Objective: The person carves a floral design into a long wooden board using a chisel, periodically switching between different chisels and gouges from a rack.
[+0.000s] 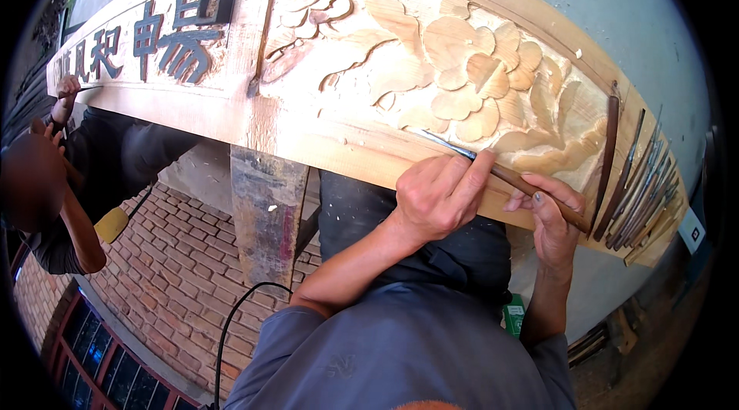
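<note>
A carving chisel [509,177] with a brown wooden handle slants across the near border of a long pale wooden board [308,142]. My left hand [436,196] is closed around its front part, close to the metal shank. Farther back, my right hand [553,217] holds the handle near its butt end between thumb and fingers. The blade points to the left and reaches the lower edge of a carved flower relief [469,79] with layered petals and leaves. Whether the cutting edge is in the wood, I cannot tell.
Several chisels [643,194] lie bunched at the board's right end, beside one dark-handled tool [608,144]. Dark raised characters [188,36] fill the left panel. A co-worker's hand [68,90] holds a thin tool there. A worn wooden support [265,210] stands beneath; a black cable [225,325] hangs nearby.
</note>
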`<state>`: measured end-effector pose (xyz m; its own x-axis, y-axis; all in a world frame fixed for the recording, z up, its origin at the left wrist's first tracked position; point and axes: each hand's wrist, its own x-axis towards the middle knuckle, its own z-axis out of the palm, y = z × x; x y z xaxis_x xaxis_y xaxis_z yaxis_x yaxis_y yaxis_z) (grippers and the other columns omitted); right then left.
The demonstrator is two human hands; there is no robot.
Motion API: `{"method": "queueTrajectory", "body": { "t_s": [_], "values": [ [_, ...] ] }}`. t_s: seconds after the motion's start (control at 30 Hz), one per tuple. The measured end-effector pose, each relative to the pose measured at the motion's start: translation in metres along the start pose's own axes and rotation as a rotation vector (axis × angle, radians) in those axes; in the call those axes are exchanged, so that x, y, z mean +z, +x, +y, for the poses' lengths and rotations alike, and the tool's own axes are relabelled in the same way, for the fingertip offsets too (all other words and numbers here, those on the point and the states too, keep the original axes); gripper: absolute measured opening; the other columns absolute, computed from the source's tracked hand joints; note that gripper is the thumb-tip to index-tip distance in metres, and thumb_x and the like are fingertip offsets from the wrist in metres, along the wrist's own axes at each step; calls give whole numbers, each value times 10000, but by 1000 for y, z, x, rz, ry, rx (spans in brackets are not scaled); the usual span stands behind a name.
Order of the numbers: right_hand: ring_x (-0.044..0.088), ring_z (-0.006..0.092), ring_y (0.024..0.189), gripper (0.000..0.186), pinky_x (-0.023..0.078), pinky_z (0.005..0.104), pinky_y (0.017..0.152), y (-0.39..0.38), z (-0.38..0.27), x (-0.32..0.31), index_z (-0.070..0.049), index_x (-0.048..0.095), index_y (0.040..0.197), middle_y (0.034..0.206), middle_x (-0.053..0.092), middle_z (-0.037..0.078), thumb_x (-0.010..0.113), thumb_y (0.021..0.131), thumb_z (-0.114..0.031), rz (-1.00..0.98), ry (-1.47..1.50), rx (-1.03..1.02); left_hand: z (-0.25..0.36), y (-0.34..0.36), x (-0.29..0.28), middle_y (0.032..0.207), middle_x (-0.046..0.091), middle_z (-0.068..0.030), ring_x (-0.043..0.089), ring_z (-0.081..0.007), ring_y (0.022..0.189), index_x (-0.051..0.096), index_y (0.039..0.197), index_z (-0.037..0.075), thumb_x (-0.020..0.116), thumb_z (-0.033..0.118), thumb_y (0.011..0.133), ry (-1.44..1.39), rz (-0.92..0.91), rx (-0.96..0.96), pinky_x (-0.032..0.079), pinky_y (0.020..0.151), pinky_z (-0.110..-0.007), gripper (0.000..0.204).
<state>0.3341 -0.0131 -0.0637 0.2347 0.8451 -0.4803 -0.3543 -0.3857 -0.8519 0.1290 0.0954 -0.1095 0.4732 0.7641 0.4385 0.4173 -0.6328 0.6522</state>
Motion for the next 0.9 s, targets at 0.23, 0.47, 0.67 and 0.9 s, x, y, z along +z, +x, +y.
{"method": "queueTrajectory", "body": {
  "t_s": [0.23,0.47,0.67,0.9],
  "values": [
    [798,260,930,297,665,376,912,7,-2,12,124,763,1292,1055,807,213,688,1092,-82,-10,-11,3,1,1,-1,712,560,-40,569,-197,559,811,1212,7,842,-20,781,28,73,-66,430,513,-355,433],
    [809,248,818,265,664,360,798,-8,-46,39,95,785,1217,905,814,184,709,976,14,-41,-496,-289,-1,-5,-6,701,603,-33,565,-190,540,815,1210,42,846,-23,751,-22,55,-9,421,497,-342,464],
    [796,253,715,260,652,364,702,-41,-81,54,95,782,1113,824,794,188,650,899,31,77,-757,-391,-2,-1,-6,737,637,-5,591,-138,574,814,1260,56,876,35,815,-178,24,153,451,494,-305,450],
    [795,233,716,243,629,334,699,-26,-76,67,70,800,1110,823,805,161,691,901,10,73,-726,-352,-9,-10,-7,705,617,-7,589,-161,552,797,1308,26,843,-47,770,-168,132,91,458,506,-317,546]
  ]
}}
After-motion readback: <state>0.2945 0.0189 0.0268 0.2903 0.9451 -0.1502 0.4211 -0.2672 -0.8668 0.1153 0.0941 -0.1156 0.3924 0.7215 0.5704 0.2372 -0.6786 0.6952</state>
